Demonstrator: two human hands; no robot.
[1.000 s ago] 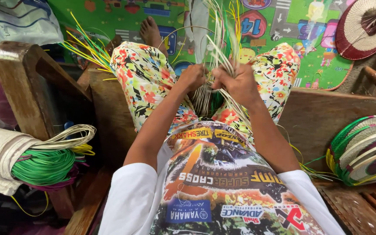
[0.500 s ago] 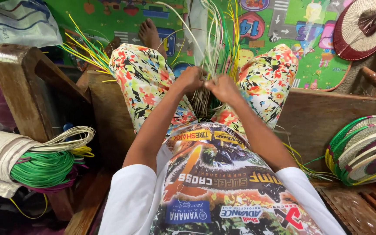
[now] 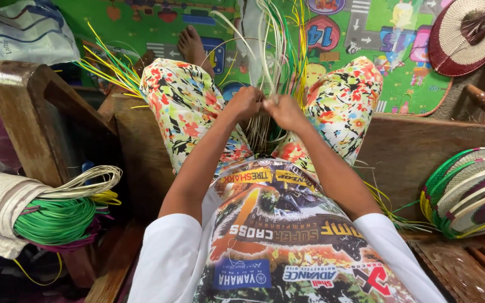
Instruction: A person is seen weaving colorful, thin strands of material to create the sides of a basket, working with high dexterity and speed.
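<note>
1. Both hands meet between the knees. The left hand (image 3: 246, 102) is clenched on the base of the bundle of strips (image 3: 279, 62); the right hand (image 3: 285, 111) pinches the same bundle just beside it, the knuckles almost touching.
2. The strips are pale, green and yellow. They fan upward from the grip toward the green play mat (image 3: 158, 22), and the loose ends spread wide.
3. Progress, as a judgement: early stage. Only a tight gathered knot shows at the hands, with no woven face visible. Whatever is done sits hidden under the fingers, and most of the strip length is still free.
4. Finished pieces for comparison: a round woven fan (image 3: 460, 39) lies on the mat at top right, and a stack of woven discs (image 3: 470, 191) sits on the bench at right.
5. Stock left: a green coil of strips (image 3: 57, 219) beside the person's left arm, plus loose yellow strips (image 3: 108, 67) by the left knee.
6. Against the earlier frames: the hands have closed in toward each other and sit slightly higher. The right hand was over the thigh and is now at centre. The strips stand more bunched. The coil, fan and discs have not moved.
</note>
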